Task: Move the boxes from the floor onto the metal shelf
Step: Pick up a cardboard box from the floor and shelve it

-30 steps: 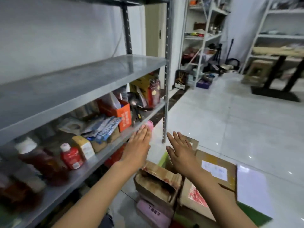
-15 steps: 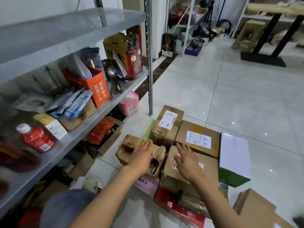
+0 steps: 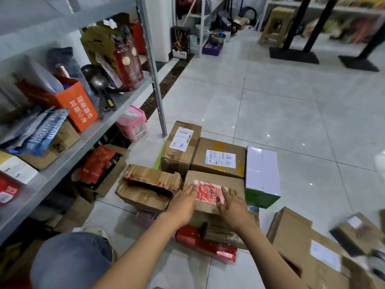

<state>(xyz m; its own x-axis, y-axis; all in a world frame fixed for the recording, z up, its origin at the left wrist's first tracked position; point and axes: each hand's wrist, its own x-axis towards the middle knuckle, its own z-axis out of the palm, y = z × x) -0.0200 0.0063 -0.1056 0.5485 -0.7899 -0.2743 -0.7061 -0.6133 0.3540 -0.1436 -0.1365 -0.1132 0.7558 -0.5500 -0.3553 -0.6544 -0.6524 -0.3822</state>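
Note:
Several cardboard boxes lie clustered on the tiled floor beside the metal shelf (image 3: 68,151). My left hand (image 3: 183,202) and my right hand (image 3: 231,205) rest flat, fingers spread, on either side of a brown box with a red-scribbled label (image 3: 210,184). A torn, crushed box (image 3: 145,186) sits just left of it. Behind stand two taped boxes with white labels (image 3: 181,142) (image 3: 218,157). A white and green box (image 3: 261,176) lies to the right. A red package (image 3: 206,244) lies under my forearms.
The shelf's lower level holds an orange box (image 3: 70,103), red bottles (image 3: 127,61), ladles and paper packs. A pink tub (image 3: 133,124) stands under it by the shelf post (image 3: 154,76). More flattened cardboard (image 3: 302,245) lies at right. My knee (image 3: 70,259) is at lower left.
My view tilted down from the shelf to the floor. Both hands dropped from the air onto the boxes, then shifted right onto the box with the red label.

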